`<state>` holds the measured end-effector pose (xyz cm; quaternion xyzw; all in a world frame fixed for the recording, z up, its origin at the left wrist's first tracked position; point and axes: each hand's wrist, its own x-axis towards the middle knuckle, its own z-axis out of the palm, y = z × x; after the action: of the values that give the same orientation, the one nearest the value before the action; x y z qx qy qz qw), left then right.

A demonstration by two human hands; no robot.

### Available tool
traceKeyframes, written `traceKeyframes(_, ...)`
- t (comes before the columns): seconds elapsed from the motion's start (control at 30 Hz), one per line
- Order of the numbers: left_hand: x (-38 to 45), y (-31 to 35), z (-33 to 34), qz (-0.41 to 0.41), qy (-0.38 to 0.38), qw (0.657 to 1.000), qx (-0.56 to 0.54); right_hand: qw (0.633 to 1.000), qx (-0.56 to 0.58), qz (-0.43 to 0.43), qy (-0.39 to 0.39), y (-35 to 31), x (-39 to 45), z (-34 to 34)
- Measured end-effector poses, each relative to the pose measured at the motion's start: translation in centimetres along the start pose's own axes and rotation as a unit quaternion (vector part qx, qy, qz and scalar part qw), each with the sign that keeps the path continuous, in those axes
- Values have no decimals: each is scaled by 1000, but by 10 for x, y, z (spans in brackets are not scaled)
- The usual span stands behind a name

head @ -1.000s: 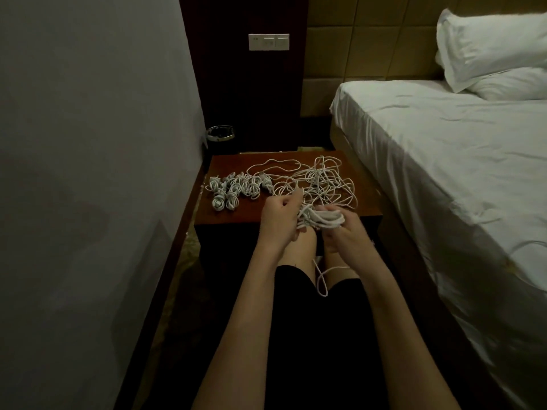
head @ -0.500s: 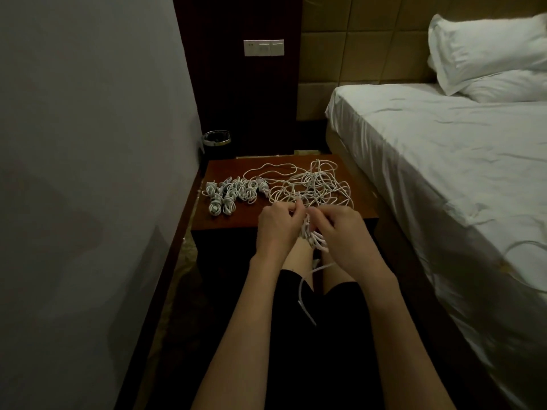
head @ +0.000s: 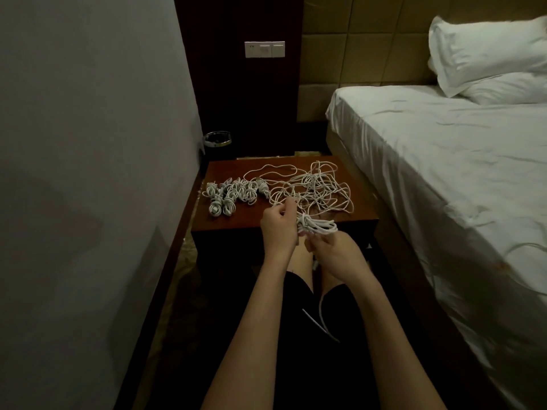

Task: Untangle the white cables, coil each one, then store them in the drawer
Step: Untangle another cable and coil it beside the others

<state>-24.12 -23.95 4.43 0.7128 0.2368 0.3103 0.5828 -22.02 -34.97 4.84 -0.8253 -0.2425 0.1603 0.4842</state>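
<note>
Both hands, the left hand (head: 278,226) and right hand (head: 331,255), are gripping a half-wound coil (head: 318,225) over the counter (head: 359,216) edge, so the coiling step is proceeding; next, likely winding in its hanging tail (head: 321,309).

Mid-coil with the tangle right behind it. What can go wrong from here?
1. The half-wound coil in the left hand sits against the loose tangle; it may snag a strand.
2. The cable tail hanging below the right hand could catch on the legs.
3. A dragged tangle might disturb the finished coils.
</note>
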Motion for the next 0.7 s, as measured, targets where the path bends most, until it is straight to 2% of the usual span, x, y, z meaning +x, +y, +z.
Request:
traceKeyframes(0.07,2,0,-1,38,18,998,54,999,-17,22,-46,-8,-1,6)
traceKeyframes(0.17,3,6,-3,86,21,991,100,991,30,51,-117,-19,-2,7)
traceKeyframes(0.27,6,9,-3,111,18,982,149,993,-21,16,-117,-26,-6,1)
traceKeyframes(0.4,10,5,-8,101,23,977,185,989,-72,-38,-127,-32,-9,-12)
traceKeyframes(0.5,7,2,-9,87,-1,978,189,991,-72,-85,-74,-33,-10,-25)
traceKeyframes(0.6,-3,6,-4,101,-79,972,197,986,-76,-148,13,-32,-13,-28)
traceKeyframes(0.7,-11,6,-1,108,-141,973,146,989,-36,-122,80,-20,-9,-32)
